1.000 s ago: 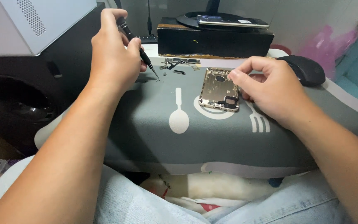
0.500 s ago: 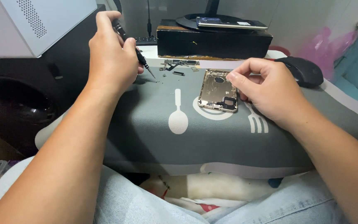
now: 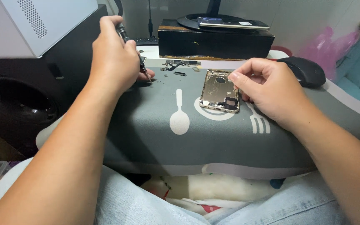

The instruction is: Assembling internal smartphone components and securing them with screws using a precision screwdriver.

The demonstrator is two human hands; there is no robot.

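Head view, looking down at two bare hands over a grey lap cushion point(image 3: 155, 141) printed with a white spoon, plate and fork. A slim black screwdriver point(image 3: 133, 49) is gripped by the left hand point(image 3: 114, 56), fingers closed around its shaft, near the far left corner of the cushion; its tip is pointed down at the fabric there, and whether it touches cannot be told. A gold phone housing point(image 3: 221, 91), opened and with its inner parts exposed, is laid flat on the printed plate near the middle of the far edge. The right hand point(image 3: 267, 89) is rested just beside the housing's right side, thumb and forefinger pinched together above its upper right corner; whether anything is held between them cannot be told. Small loose phone parts point(image 3: 180, 66) are scattered along the far edge, between the hands. A black box point(image 3: 215, 41) is seen beyond the cushion, and a black computer mouse point(image 3: 307, 71) at the far right corner.
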